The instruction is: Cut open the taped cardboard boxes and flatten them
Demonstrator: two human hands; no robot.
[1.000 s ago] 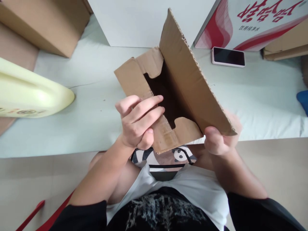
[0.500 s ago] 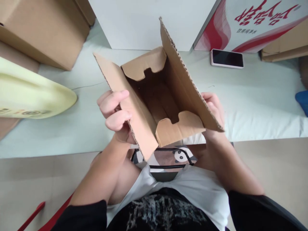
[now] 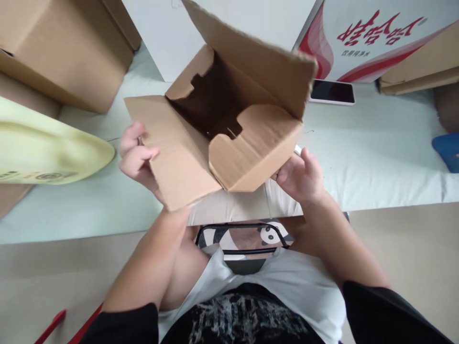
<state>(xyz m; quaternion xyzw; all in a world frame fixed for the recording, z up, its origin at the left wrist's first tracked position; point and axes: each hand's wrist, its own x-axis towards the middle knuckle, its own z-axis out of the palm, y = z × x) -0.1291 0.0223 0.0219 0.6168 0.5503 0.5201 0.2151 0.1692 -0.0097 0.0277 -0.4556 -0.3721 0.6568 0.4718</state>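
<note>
A small brown cardboard box (image 3: 265, 165) is held tilted above the pale green cloth, its top flaps open and its dark inside showing. My left hand (image 3: 138, 155) pinches the box's left flap between its fingers. At the lower right of the box, my right hand (image 3: 299, 174) has its fingers partly hidden under the box, with the thumb pointing up. A small pale edge of something shows beside the right thumb, too little of it to name.
A phone (image 3: 333, 92) lies behind the box to the right. Large cartons (image 3: 75, 52), a white box (image 3: 154, 33) and a red-and-white box (image 3: 387, 38) line the back. A yellow-green container (image 3: 53, 143) is at left, a blue object (image 3: 448, 150) at far right.
The box has turned and tipped, so its near side shows and its right flap has swung up and left. My left hand moved left with its flap; my right hand moved lower and beneath the box.
</note>
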